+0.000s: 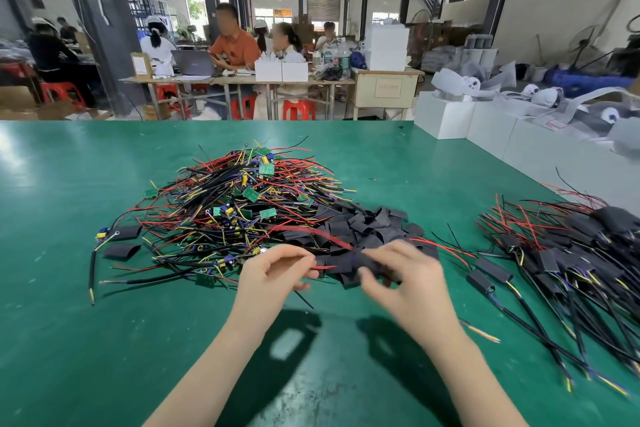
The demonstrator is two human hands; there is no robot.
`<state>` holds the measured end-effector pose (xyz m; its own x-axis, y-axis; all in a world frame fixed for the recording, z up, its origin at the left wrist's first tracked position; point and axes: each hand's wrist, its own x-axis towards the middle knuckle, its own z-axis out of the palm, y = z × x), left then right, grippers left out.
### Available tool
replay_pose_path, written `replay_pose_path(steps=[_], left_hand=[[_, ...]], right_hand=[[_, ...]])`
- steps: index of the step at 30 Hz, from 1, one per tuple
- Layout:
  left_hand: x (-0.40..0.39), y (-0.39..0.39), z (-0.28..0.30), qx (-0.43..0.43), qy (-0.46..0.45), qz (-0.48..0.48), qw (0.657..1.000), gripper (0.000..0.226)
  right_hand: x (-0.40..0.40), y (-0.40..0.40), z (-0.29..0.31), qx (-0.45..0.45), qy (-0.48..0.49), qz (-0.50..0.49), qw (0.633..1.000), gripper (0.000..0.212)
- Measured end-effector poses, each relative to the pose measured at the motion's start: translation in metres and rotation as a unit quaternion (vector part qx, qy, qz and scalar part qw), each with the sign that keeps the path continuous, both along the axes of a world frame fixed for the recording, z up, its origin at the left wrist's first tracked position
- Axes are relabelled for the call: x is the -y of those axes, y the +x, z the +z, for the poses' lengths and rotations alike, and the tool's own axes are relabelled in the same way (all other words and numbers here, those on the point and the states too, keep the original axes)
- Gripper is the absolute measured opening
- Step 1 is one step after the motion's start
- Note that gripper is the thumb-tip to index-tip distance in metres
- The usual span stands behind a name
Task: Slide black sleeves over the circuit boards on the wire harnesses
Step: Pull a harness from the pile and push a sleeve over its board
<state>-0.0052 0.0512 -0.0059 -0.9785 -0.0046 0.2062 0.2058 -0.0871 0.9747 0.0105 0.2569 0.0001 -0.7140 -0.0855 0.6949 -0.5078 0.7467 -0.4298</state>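
Both hands work just above the green table (69, 288), close to the person, at about 6 o'clock from the big heap of unsleeved harnesses (235, 204). The left hand (273, 274) has its fingers curled and pinches the thin red wires (323, 267) between thumb and forefinger. The right hand (405, 281) is blurred; its fingers are bent around a black sleeve (349, 262), and the wires run from the left hand into this sleeve. I cannot tell if a circuit board is already inside the sleeve.

The heap shows red, black, yellow and blue wires with small green circuit boards (266, 168) among them. A pile of loose black sleeves (367, 222) lies at 4 o'clock from the heap, touching its edge and just behind the hands. Two single sleeves (123, 250) rest at 8 o'clock from the heap, near a black cable.

The finished harnesses (561, 253), with sleeves on, lie well apart at 3 o'clock from the hands. White boxes (446, 121) stand at 1 o'clock, on the far right part of the table. Beyond the table, several persons sit at a long desk (242, 80) with red stools.
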Motion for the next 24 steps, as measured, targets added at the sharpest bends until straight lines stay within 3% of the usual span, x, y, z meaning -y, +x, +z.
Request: replay_pose_path(steps=[3, 6, 8, 10, 13, 17, 20, 22, 24], left_hand=[[0.01, -0.006, 0.002, -0.016, -0.013, 0.03, 0.999, 0.012], [0.019, -0.01, 0.0, -0.019, -0.044, 0.053, 0.997, 0.015], [0.022, -0.012, -0.001, -0.017, -0.057, 0.063, 0.996, 0.016], [0.025, -0.013, -0.002, -0.023, -0.075, 0.078, 0.994, 0.014], [0.033, -0.015, -0.001, -0.074, -0.135, 0.138, 0.978, 0.014], [0.047, -0.019, 0.002, -0.143, -0.264, 0.251, 0.92, 0.021], [0.062, -0.027, -0.004, -0.107, -0.374, 0.262, 0.883, 0.029], [0.072, -0.032, -0.013, -0.041, -0.493, 0.237, 0.836, 0.033], [0.08, -0.035, -0.019, -0.007, -0.543, 0.21, 0.813, 0.033]], right_hand=[[-0.047, -0.008, 0.005, -0.03, -0.005, -0.215, 0.976, 0.016], [-0.095, -0.008, -0.002, 0.066, -0.031, -0.398, 0.914, 0.015], [-0.113, -0.008, -0.012, 0.168, -0.015, -0.452, 0.876, 0.017], [-0.117, -0.008, -0.018, 0.203, 0.002, -0.469, 0.859, 0.025], [-0.094, -0.013, -0.017, 0.125, -0.013, -0.399, 0.908, 0.036], [-0.036, -0.019, -0.015, 0.084, 0.052, -0.156, 0.983, 0.028], [-0.009, -0.021, -0.025, 0.129, 0.153, -0.029, 0.979, 0.031], [-0.005, -0.023, -0.032, 0.149, 0.203, -0.023, 0.967, 0.033], [-0.007, -0.023, -0.035, 0.165, 0.19, -0.023, 0.967, 0.028]])
